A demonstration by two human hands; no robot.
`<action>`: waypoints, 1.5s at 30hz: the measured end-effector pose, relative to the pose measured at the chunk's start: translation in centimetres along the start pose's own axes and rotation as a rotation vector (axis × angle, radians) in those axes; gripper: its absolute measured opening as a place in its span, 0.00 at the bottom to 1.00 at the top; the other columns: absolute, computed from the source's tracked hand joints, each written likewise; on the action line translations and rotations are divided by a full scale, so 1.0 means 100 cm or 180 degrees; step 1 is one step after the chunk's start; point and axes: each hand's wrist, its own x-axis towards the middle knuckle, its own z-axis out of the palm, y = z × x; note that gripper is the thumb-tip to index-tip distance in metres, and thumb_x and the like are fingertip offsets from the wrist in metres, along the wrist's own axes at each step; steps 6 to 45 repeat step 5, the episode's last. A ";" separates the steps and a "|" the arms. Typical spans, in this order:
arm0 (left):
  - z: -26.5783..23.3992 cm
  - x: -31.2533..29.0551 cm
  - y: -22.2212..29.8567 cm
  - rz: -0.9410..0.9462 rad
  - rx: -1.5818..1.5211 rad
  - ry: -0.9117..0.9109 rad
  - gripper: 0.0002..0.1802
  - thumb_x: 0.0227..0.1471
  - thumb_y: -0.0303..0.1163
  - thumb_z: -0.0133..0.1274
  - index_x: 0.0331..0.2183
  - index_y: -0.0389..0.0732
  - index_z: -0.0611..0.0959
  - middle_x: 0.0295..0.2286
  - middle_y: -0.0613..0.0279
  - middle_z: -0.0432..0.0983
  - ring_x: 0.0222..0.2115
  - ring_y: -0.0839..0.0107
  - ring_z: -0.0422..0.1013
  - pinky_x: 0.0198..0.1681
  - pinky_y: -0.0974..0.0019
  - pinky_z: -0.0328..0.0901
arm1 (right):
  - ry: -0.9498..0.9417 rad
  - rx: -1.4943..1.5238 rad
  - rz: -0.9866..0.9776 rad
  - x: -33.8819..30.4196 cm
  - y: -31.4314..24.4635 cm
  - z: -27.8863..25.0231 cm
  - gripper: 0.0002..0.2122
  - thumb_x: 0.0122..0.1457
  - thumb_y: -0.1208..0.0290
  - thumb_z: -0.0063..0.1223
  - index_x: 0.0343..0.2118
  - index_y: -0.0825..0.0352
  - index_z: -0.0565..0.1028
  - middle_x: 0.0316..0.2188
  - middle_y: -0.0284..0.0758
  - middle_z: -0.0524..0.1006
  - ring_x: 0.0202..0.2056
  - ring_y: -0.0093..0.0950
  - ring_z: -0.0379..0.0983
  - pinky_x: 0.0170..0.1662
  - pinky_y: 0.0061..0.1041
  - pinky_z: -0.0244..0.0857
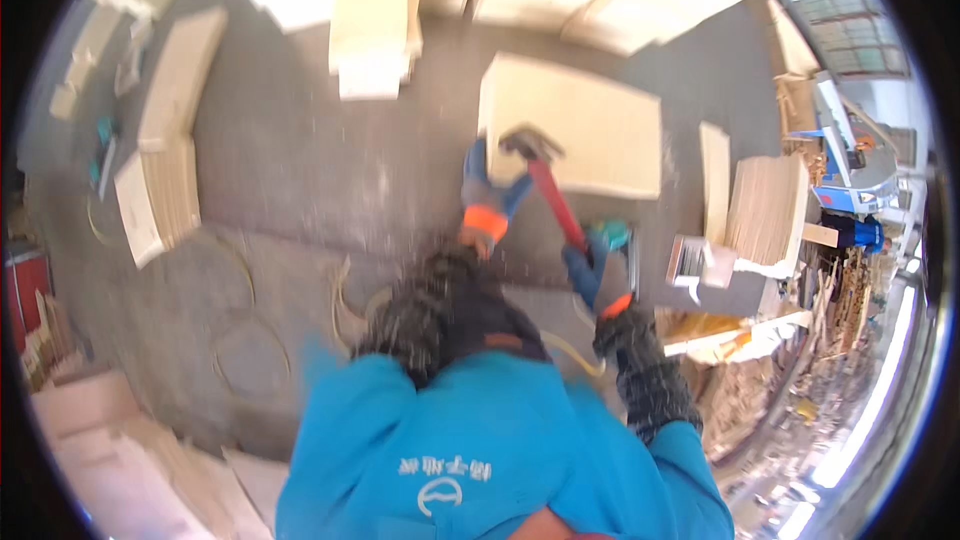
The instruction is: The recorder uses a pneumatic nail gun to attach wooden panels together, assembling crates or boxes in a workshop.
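Observation:
A pale rectangular wooden board [585, 130] lies ahead of me on the grey surface. My left hand [490, 195], in a blue-grey glove with an orange cuff, grips its near left corner, thumb and fingers on either side of it. Whether a small piece is also between the fingers is hidden. My right hand [597, 270], gloved alike, is closed round the lower handle of a hammer [555, 202]. The handle is red. Its dark head is over the board's near left part, close to my left fingers.
Stacked boards stand at the left [170, 175], the far middle [370, 30] and the right [765, 210]. A green-handled tool [613, 233] lies beside my right hand. Thin yellow strapping [250, 350] loops over the floor. Scrap wood [745, 370] and another person [865, 233] are farther right.

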 end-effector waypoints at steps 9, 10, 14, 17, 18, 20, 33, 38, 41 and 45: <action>-0.001 0.041 0.005 0.0172 -0.0032 -0.0195 0.53 0.45 0.43 0.78 0.67 0.34 0.72 0.60 0.46 0.76 0.64 0.56 0.70 0.69 0.54 0.63 | 0.0520 0.1826 0.0597 0.014 -0.036 -0.025 0.12 0.67 0.59 0.62 0.38 0.62 0.78 0.23 0.28 0.76 0.22 0.24 0.71 0.27 0.33 0.66; -0.001 0.041 0.005 0.0172 -0.0032 -0.0195 0.53 0.45 0.43 0.78 0.67 0.34 0.72 0.60 0.46 0.76 0.64 0.56 0.70 0.69 0.54 0.63 | 0.0520 0.1826 0.0597 0.014 -0.036 -0.025 0.12 0.67 0.59 0.62 0.38 0.62 0.78 0.23 0.28 0.76 0.22 0.24 0.71 0.27 0.33 0.66; -0.001 0.041 0.005 0.0172 -0.0032 -0.0195 0.53 0.45 0.43 0.78 0.67 0.34 0.72 0.60 0.46 0.76 0.64 0.56 0.70 0.69 0.54 0.63 | 0.0520 0.1826 0.0597 0.014 -0.036 -0.025 0.12 0.67 0.59 0.62 0.38 0.62 0.78 0.23 0.28 0.76 0.22 0.24 0.71 0.27 0.33 0.66; -0.001 0.041 0.005 0.0172 -0.0032 -0.0195 0.53 0.45 0.43 0.78 0.67 0.34 0.72 0.60 0.46 0.76 0.64 0.56 0.70 0.69 0.54 0.63 | 0.0520 0.1826 0.0597 0.014 -0.036 -0.025 0.12 0.67 0.59 0.62 0.38 0.62 0.78 0.23 0.28 0.76 0.22 0.24 0.71 0.27 0.33 0.66; -0.001 0.041 0.005 0.0172 -0.0032 -0.0195 0.53 0.45 0.43 0.78 0.67 0.34 0.72 0.60 0.46 0.76 0.64 0.56 0.70 0.69 0.54 0.63 | 0.0520 0.1826 0.0597 0.014 -0.036 -0.025 0.12 0.67 0.59 0.62 0.38 0.62 0.78 0.23 0.28 0.76 0.22 0.24 0.71 0.27 0.33 0.66; -0.001 0.041 0.005 0.0172 -0.0032 -0.0195 0.53 0.45 0.43 0.78 0.67 0.34 0.72 0.60 0.46 0.76 0.64 0.56 0.70 0.69 0.54 0.63 | 0.0520 0.1826 0.0597 0.014 -0.036 -0.025 0.12 0.67 0.59 0.62 0.38 0.62 0.78 0.23 0.28 0.76 0.22 0.24 0.71 0.27 0.33 0.66; -0.001 0.041 0.005 0.0172 -0.0032 -0.0195 0.53 0.45 0.43 0.78 0.67 0.34 0.72 0.60 0.46 0.76 0.64 0.56 0.70 0.69 0.54 0.63 | 0.0520 0.1826 0.0597 0.014 -0.036 -0.025 0.12 0.67 0.59 0.62 0.38 0.62 0.78 0.23 0.28 0.76 0.22 0.24 0.71 0.27 0.33 0.66; -0.001 0.041 0.005 0.0172 -0.0032 -0.0195 0.53 0.45 0.43 0.78 0.67 0.34 0.72 0.60 0.46 0.76 0.64 0.56 0.70 0.69 0.54 0.63 | 0.0520 0.1826 0.0597 0.014 -0.036 -0.025 0.12 0.67 0.59 0.62 0.38 0.62 0.78 0.23 0.28 0.76 0.22 0.24 0.71 0.27 0.33 0.66; -0.001 0.041 0.005 0.0172 -0.0032 -0.0195 0.53 0.45 0.43 0.78 0.67 0.34 0.72 0.60 0.46 0.76 0.64 0.56 0.70 0.69 0.54 0.63 | 0.0520 0.1826 0.0597 0.014 -0.036 -0.025 0.12 0.67 0.59 0.62 0.38 0.62 0.78 0.23 0.28 0.76 0.22 0.24 0.71 0.27 0.33 0.66; -0.001 0.041 0.005 0.0172 -0.0032 -0.0195 0.53 0.45 0.43 0.78 0.67 0.34 0.72 0.60 0.46 0.76 0.64 0.56 0.70 0.69 0.54 0.63 | 0.0520 0.1826 0.0597 0.014 -0.036 -0.025 0.12 0.67 0.59 0.62 0.38 0.62 0.78 0.23 0.28 0.76 0.22 0.24 0.71 0.27 0.33 0.66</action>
